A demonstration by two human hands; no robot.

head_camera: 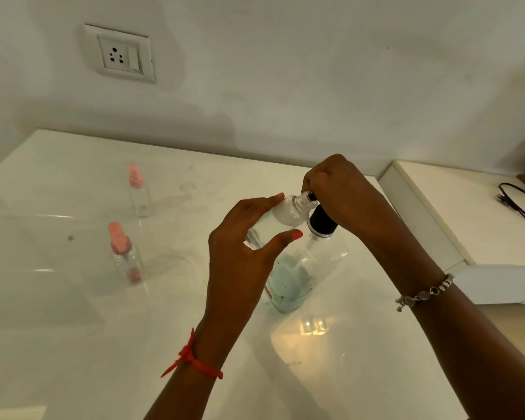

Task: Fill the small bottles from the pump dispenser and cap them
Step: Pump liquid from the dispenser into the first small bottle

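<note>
While your left grip (240,247) holds a tilted, uncapped bottle (282,215) with its neck at the top of the dispenser (297,277), your right grip (337,189) is curled over that top; the dispenser stands on the worktop (73,313).

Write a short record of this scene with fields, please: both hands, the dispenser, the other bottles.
left hand: holds the open small bottle tilted, neck at the spout of the pump dispenser
right hand: curled over the pump head
dispenser: stands on the table, pale blue liquid low inside
others: near pink-capped bottle and far pink-capped bottle, upright at the left, untouched
</note>
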